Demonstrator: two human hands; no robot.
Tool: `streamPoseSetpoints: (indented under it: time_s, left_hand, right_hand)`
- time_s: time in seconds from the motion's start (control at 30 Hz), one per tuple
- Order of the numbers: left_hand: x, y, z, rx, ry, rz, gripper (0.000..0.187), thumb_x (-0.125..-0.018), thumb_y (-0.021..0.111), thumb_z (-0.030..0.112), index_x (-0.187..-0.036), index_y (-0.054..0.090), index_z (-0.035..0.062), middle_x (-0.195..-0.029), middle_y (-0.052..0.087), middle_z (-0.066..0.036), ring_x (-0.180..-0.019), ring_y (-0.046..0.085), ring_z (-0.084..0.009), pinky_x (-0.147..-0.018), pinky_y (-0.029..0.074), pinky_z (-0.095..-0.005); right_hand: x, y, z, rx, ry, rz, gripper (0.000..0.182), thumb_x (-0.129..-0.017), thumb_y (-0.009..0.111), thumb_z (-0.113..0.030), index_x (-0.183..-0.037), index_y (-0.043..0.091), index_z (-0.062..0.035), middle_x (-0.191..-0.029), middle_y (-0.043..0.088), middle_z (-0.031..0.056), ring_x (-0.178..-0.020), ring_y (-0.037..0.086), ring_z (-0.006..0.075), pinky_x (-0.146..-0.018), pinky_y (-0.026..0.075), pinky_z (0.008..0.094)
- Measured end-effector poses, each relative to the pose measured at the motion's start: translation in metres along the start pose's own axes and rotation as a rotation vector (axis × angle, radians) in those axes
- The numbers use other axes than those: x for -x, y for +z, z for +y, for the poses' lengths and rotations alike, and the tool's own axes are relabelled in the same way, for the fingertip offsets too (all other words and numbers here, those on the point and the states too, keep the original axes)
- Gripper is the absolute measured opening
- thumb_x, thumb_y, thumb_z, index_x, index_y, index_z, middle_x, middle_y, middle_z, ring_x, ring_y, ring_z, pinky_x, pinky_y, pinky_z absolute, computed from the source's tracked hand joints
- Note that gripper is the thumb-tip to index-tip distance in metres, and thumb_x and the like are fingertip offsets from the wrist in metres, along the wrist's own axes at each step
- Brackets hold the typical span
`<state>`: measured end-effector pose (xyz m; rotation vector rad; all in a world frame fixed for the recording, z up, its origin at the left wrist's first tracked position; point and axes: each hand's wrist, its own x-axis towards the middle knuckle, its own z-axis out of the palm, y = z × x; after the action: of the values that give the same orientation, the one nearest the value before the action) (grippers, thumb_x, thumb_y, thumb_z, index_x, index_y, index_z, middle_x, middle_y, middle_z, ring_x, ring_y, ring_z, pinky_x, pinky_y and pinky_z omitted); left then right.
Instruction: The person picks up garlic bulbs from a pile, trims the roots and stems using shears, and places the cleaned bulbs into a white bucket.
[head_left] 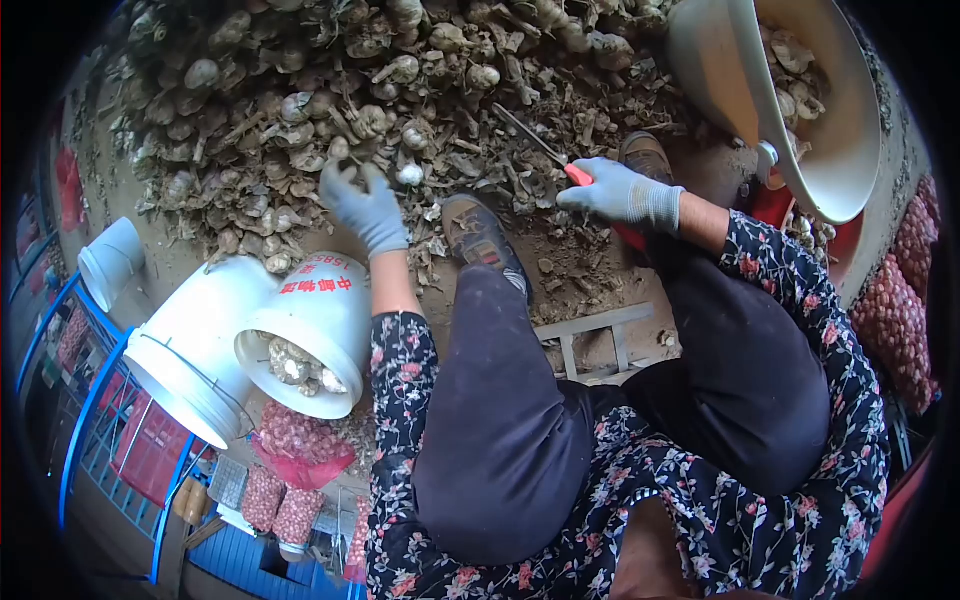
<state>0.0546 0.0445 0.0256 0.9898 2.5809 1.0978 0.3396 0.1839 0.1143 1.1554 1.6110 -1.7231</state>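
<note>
My left hand (365,208), in a grey glove, reaches into the near edge of a large heap of garlic (270,130) with dry stalks. Its thumb and fingers are apart, and a garlic bulb (340,149) sits right at the fingertips; I see no firm grip on it. Another pale bulb (410,174) lies just to the right of this hand. My right hand (625,192), also gloved, is closed around the red handle of long-bladed scissors (535,135). Their blades point up and left over the heap. The gloved palm hides part of the handle.
A white bucket (345,335) on its side holds trimmed bulbs, beside another tipped white bucket (215,305). At upper right stands a large pale tub (700,75) with garlic pieces inside. Full net sacks (890,310) lie at far right. My shoe (475,228) touches the heap's edge.
</note>
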Motion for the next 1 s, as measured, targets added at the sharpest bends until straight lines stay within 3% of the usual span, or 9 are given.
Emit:
streamPoseSetpoints:
  time_s: [0.03,0.33,0.4,0.43,0.5,0.63,0.77,0.83,1.0]
  left_hand:
    - [0.004,-0.004,-0.009,0.156,-0.199,0.049,0.035,-0.081,0.061,0.006,-0.115,0.053,0.0006,-0.107,0.055,-0.018,-0.094,0.057,-0.0284,-0.082,0.047,-0.0384]
    - [-0.01,0.029,0.033,-0.4,0.27,-0.404,0.033,-0.077,0.068,0.018,-0.108,0.06,0.0097,-0.095,0.065,-0.014,-0.092,0.063,-0.0306,-0.079,0.049,-0.0382]
    - [-0.026,0.036,0.024,-0.438,0.254,-0.557,0.048,-0.071,0.075,0.021,-0.116,0.06,0.0143,-0.102,0.065,-0.012,-0.084,0.064,-0.0252,-0.08,0.051,-0.0329]
    - [-0.032,0.033,0.021,-0.133,0.082,-0.692,0.054,-0.072,0.075,0.016,-0.122,0.055,0.0087,-0.098,0.065,-0.008,-0.082,0.063,-0.0197,-0.077,0.05,-0.0292]
    - [-0.024,0.017,0.041,0.282,-0.078,-0.614,0.05,-0.075,0.074,0.007,-0.121,0.054,0.0004,-0.094,0.063,-0.004,-0.08,0.06,-0.0124,-0.072,0.049,-0.0241]
    - [-0.006,-0.015,0.091,0.692,-0.42,-0.635,0.047,-0.075,0.072,-0.002,-0.119,0.054,-0.0052,-0.094,0.06,-0.002,-0.079,0.057,-0.0076,-0.07,0.048,-0.0204]
    - [0.0,-0.019,0.103,0.658,-0.298,-0.576,0.046,-0.069,0.073,-0.002,-0.112,0.058,-0.004,-0.098,0.064,-0.005,-0.085,0.06,-0.0104,-0.079,0.05,-0.0246]
    - [0.002,-0.021,0.105,0.333,-0.015,-0.49,0.048,-0.065,0.075,0.0,-0.11,0.059,-0.0016,-0.097,0.065,-0.008,-0.085,0.062,-0.014,-0.08,0.05,-0.0261]
    - [0.004,-0.027,0.135,-0.024,0.282,-0.274,0.039,-0.059,0.076,0.01,-0.095,0.061,0.0019,-0.089,0.063,-0.012,-0.08,0.062,-0.0305,-0.075,0.05,-0.0376]
  right_hand:
    - [0.002,0.001,0.0,0.007,0.026,-0.001,0.046,-0.08,0.063,-0.04,-0.097,0.059,0.0022,-0.083,0.066,0.0148,-0.077,0.064,0.0225,-0.073,0.048,0.0351]
    - [0.002,0.007,-0.001,0.074,0.04,-0.028,0.05,-0.079,0.061,-0.042,-0.102,0.058,0.002,-0.099,0.064,0.0221,-0.095,0.062,0.0325,-0.084,0.046,0.0388]
    - [-0.002,0.014,0.005,0.35,-0.203,0.177,0.036,-0.082,0.061,-0.031,-0.098,0.051,-0.0008,-0.087,0.062,0.0191,-0.082,0.063,0.0333,-0.074,0.047,0.0413]
    - [-0.001,0.011,0.003,0.355,-0.199,0.18,0.036,-0.082,0.061,-0.031,-0.098,0.051,-0.0008,-0.087,0.062,0.0191,-0.082,0.063,0.0333,-0.074,0.047,0.0413]
    - [0.003,0.007,-0.012,0.474,-0.134,0.178,0.035,-0.083,0.059,-0.028,-0.103,0.048,-0.0016,-0.095,0.06,0.0229,-0.093,0.059,0.04,-0.079,0.046,0.0455]
    - [0.001,0.005,-0.028,0.636,-0.272,0.375,0.037,-0.082,0.06,-0.027,-0.107,0.046,-0.0033,-0.094,0.06,0.0205,-0.093,0.059,0.0366,-0.081,0.046,0.0449]
    - [0.006,0.006,-0.045,0.739,-0.282,0.342,0.049,-0.078,0.064,-0.034,-0.11,0.048,-0.0015,-0.103,0.059,0.0198,-0.1,0.059,0.0341,-0.085,0.047,0.0431]
    - [0.005,0.01,-0.043,0.749,-0.304,0.348,0.049,-0.077,0.064,-0.032,-0.111,0.047,-0.001,-0.104,0.059,0.0203,-0.1,0.059,0.0336,-0.084,0.047,0.0439]
    - [0.009,0.008,-0.052,0.693,-0.281,0.222,0.048,-0.077,0.062,-0.027,-0.112,0.045,0.001,-0.103,0.06,0.0209,-0.1,0.06,0.0345,-0.083,0.048,0.0435]
